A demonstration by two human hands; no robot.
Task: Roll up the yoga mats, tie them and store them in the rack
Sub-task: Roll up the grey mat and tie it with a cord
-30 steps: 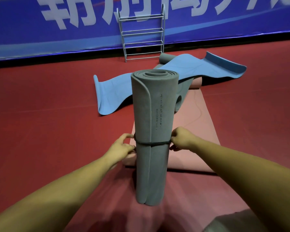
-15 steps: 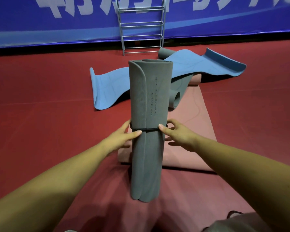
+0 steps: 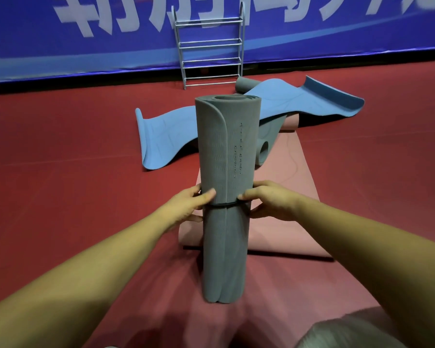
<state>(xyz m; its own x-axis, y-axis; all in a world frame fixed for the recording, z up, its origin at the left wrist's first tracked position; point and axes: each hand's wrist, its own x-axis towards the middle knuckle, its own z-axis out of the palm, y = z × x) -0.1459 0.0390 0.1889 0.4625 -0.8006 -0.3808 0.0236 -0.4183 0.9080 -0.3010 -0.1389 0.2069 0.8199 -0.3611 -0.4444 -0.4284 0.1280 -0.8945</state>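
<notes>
Grey rolled mat (image 3: 224, 151) stood upright on the red floor (image 3: 60, 159), long axis vertical, black band (image 3: 224, 205) round its middle, left grip (image 3: 186, 204) and right grip (image 3: 269, 200) each curled round it at band height from either side, equally near, rack (image 3: 210, 42) far behind it.

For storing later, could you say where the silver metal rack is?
Head view, top centre: the silver metal rack stands against the blue banner, beyond the unrolled light-blue mat.
</notes>
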